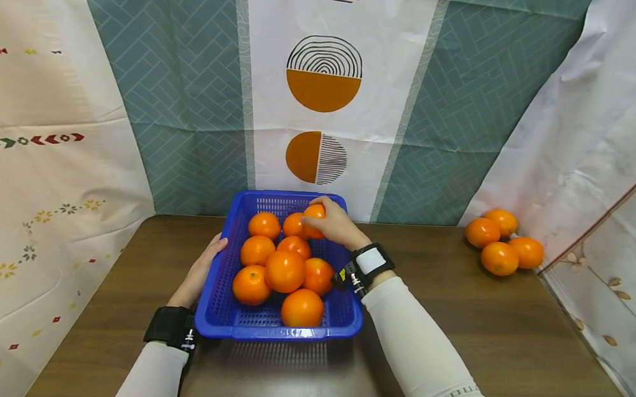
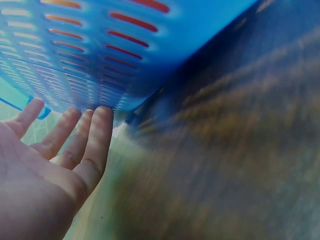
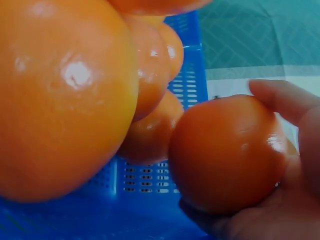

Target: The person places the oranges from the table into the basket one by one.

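Observation:
A blue plastic basket (image 1: 276, 334) with slotted walls holds several oranges (image 1: 285, 271), some resting on top of others. My right hand (image 1: 338, 225) reaches over its far right part and grips one orange (image 3: 227, 152) between thumb and fingers, beside the other oranges in the basket. The left hand (image 1: 204, 270) is at the basket's left side. In the left wrist view its fingers (image 2: 97, 135) are extended, with the tips against the slotted outer wall (image 2: 95, 55).
A cluster of several oranges (image 1: 499, 259) lies on the brown wooden table (image 1: 436, 286) at the far right. Patterned cloth (image 1: 191, 84) hangs behind the table, with more cloth at both sides. The basket's far edge is near the back cloth.

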Available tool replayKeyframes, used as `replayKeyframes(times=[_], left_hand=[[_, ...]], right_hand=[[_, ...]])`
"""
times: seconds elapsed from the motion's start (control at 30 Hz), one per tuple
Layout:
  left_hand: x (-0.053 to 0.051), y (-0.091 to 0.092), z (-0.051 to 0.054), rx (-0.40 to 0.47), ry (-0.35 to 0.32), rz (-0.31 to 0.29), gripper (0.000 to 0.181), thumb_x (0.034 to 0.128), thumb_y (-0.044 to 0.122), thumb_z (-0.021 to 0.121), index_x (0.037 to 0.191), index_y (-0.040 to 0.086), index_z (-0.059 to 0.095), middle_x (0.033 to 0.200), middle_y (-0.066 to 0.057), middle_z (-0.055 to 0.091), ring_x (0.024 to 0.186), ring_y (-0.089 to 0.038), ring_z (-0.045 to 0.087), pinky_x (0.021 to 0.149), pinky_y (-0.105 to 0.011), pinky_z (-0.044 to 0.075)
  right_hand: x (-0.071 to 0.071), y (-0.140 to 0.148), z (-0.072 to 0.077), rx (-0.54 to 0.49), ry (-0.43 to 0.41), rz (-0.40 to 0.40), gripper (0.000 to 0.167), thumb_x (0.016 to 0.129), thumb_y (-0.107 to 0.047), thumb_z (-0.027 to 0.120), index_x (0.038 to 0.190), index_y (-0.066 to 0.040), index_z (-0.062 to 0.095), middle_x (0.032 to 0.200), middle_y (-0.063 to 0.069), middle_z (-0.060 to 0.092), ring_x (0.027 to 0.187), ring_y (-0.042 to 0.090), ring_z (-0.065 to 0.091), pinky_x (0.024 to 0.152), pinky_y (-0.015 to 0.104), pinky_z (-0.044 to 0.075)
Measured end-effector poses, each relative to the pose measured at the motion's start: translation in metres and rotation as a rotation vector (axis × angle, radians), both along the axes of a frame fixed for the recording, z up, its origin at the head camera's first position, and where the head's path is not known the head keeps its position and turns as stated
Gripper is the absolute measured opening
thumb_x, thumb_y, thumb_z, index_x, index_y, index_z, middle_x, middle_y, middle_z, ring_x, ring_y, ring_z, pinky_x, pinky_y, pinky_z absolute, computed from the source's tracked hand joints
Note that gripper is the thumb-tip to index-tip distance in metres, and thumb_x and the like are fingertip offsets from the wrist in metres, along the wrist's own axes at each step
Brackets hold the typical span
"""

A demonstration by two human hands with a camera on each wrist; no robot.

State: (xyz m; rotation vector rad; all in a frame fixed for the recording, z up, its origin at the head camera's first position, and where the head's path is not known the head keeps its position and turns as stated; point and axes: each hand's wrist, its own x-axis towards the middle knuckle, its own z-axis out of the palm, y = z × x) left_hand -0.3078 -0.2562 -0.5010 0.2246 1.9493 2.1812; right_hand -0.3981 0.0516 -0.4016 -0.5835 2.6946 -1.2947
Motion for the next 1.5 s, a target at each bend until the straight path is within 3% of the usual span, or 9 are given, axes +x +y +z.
replayKeyframes(times=[0.13, 0.27, 0.43, 0.67, 0.77, 0.93, 1.07, 1.37, 1.5], left_hand=[[0.0, -0.001, 0.0, -0.001, 0.008, 0.0, 0.06, 0.1125, 0.052, 0.027, 0.166, 0.033, 0.011, 0.165, -0.013, 0.026, 0.134, -0.03, 0.045, 0.099, -0.044, 0.051], [0.0, -0.002, 0.0, -0.009, 0.005, 0.004, 0.06, 0.1122, 0.053, 0.028, 0.166, 0.033, 0.011, 0.165, -0.013, 0.027, 0.134, -0.031, 0.046, 0.099, -0.045, 0.052], [-0.001, -0.002, 0.0, -0.018, 0.0, 0.005, 0.062, 0.1116, 0.055, 0.028, 0.167, 0.033, 0.01, 0.166, -0.012, 0.026, 0.137, -0.034, 0.043, 0.101, -0.047, 0.051], [-0.001, -0.001, 0.001, 0.003, -0.012, 0.004, 0.063, 0.1112, 0.056, 0.03, 0.166, 0.033, 0.01, 0.164, -0.013, 0.027, 0.132, -0.028, 0.048, 0.098, -0.045, 0.053], [-0.001, -0.001, 0.001, 0.023, -0.004, -0.001, 0.061, 0.1122, 0.053, 0.029, 0.166, 0.031, 0.012, 0.162, -0.014, 0.029, 0.129, -0.025, 0.051, 0.096, -0.042, 0.054], [-0.001, -0.001, 0.0, 0.045, 0.015, -0.01, 0.059, 0.1129, 0.051, 0.029, 0.166, 0.029, 0.013, 0.16, -0.014, 0.032, 0.126, -0.022, 0.054, 0.096, -0.04, 0.054], [-0.001, -0.001, -0.001, 0.048, 0.018, -0.01, 0.059, 0.1131, 0.05, 0.028, 0.166, 0.028, 0.013, 0.159, -0.014, 0.032, 0.125, -0.022, 0.054, 0.096, -0.039, 0.054], [0.0, 0.0, 0.0, 0.031, -0.005, -0.014, 0.06, 0.112, 0.053, 0.03, 0.166, 0.032, 0.013, 0.162, -0.012, 0.03, 0.133, -0.029, 0.048, 0.101, -0.045, 0.052], [0.0, -0.001, 0.001, 0.014, -0.003, -0.001, 0.061, 0.1118, 0.054, 0.03, 0.166, 0.033, 0.012, 0.164, -0.013, 0.028, 0.136, -0.034, 0.045, 0.104, -0.051, 0.049]], right_hand=[[0.001, -0.005, 0.001, 0.17, 0.021, 0.019, 0.053, 0.097, -0.034, 0.07, 0.135, -0.001, 0.052, 0.126, 0.02, 0.06, 0.109, 0.03, 0.06, 0.093, 0.04, 0.052], [0.004, -0.008, 0.005, 0.254, 0.008, 0.03, 0.051, 0.098, -0.032, 0.069, 0.133, 0.001, 0.052, 0.126, 0.022, 0.06, 0.115, 0.034, 0.058, 0.1, 0.044, 0.049], [0.008, -0.013, 0.007, 0.378, -0.017, 0.033, 0.053, 0.098, -0.031, 0.067, 0.136, 0.003, 0.051, 0.133, 0.025, 0.053, 0.125, 0.04, 0.051, 0.106, 0.05, 0.043], [0.01, -0.019, 0.007, 0.601, 0.021, 0.071, 0.065, 0.101, -0.034, 0.065, 0.147, 0.008, 0.044, 0.148, 0.029, 0.043, 0.137, 0.046, 0.043, 0.117, 0.051, 0.035], [0.007, -0.02, 0.008, 0.64, -0.008, 0.101, 0.067, 0.102, -0.034, 0.064, 0.15, 0.007, 0.041, 0.152, 0.029, 0.039, 0.14, 0.045, 0.042, 0.119, 0.05, 0.033], [-0.002, -0.019, 0.006, 0.642, -0.039, 0.14, 0.061, 0.097, -0.031, 0.064, 0.141, 0.006, 0.045, 0.141, 0.027, 0.045, 0.13, 0.044, 0.05, 0.112, 0.05, 0.04], [-0.006, -0.019, 0.006, 0.652, -0.062, 0.15, 0.061, 0.096, -0.031, 0.063, 0.14, 0.006, 0.044, 0.141, 0.028, 0.044, 0.13, 0.043, 0.049, 0.113, 0.048, 0.039], [-0.002, -0.02, 0.017, 0.808, -0.163, 0.248, 0.077, 0.1, -0.036, 0.056, 0.159, 0.004, 0.026, 0.162, 0.027, 0.03, 0.15, 0.037, 0.032, 0.121, 0.048, 0.029], [-0.007, -0.021, 0.017, 0.782, -0.227, 0.327, 0.08, 0.1, -0.03, 0.053, 0.162, 0.006, 0.017, 0.167, 0.026, 0.024, 0.155, 0.034, 0.024, 0.124, 0.042, 0.023]])
